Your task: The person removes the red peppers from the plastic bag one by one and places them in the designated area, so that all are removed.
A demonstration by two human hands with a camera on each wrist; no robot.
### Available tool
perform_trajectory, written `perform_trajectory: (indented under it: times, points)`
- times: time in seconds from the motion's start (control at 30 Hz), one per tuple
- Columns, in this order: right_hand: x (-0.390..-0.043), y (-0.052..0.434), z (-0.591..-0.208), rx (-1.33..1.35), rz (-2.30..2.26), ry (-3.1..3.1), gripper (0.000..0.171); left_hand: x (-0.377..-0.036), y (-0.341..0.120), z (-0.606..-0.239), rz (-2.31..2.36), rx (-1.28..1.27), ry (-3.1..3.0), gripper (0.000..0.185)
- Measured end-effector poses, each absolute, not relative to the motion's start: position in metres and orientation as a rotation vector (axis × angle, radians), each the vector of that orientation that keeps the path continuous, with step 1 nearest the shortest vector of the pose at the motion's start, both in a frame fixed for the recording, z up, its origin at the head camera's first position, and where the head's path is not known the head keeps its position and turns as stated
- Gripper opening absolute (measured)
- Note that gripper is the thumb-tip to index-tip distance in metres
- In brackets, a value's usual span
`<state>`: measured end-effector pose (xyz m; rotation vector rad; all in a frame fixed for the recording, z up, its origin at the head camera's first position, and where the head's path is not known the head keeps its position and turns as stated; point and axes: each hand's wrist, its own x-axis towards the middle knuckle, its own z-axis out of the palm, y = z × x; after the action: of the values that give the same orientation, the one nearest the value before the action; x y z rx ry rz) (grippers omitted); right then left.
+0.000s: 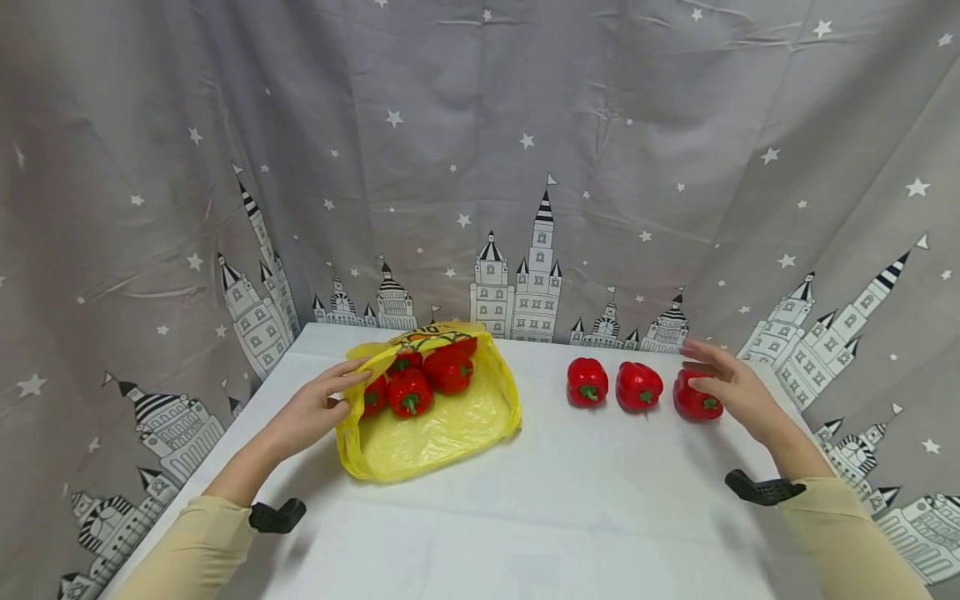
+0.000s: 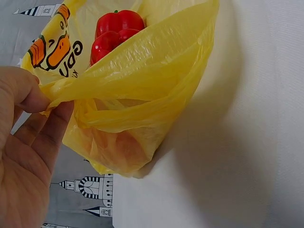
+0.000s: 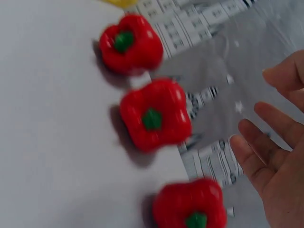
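Note:
My left hand [image 1: 309,414] pinches the rim of a yellow plastic bag [image 1: 450,433] between thumb and fingers, at the bag's left side. The bag lies with its mouth spread toward me, and several red bell peppers [image 1: 410,393] sit inside at its left and back. On the right half of the table, three red bell peppers stand in a row: a left one [image 1: 587,382], a middle one [image 1: 638,387] and a right one [image 1: 695,397]. Over the right pepper hovers my right hand [image 1: 738,396], fingers spread and holding nothing; the right wrist view shows a gap beside the peppers [image 3: 156,115].
A white table [image 1: 510,517] carries the bag and the peppers. Behind it and along both sides hangs a grey curtain [image 1: 465,150] printed with stars and castles. Dark straps with small wrist cameras [image 1: 277,517] sit at both sleeves.

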<state>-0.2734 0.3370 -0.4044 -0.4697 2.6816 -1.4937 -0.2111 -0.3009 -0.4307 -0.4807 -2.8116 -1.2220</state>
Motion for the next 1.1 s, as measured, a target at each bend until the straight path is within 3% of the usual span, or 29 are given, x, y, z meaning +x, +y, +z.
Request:
perform_trajectory:
  times: [0.37, 1.1]
  points:
    - [-0.269, 0.248, -0.399, -0.783, -1.579, 2.421, 0.062, -0.211, -0.299, -0.427, -1.237, -0.465, -2.815, 0.056]
    - [-0.263, 0.117, -0.413, -0.958, -1.377, 2.229, 0.063, -0.211, -0.299, -0.424, -1.211, -0.480, -2.801, 0.053]
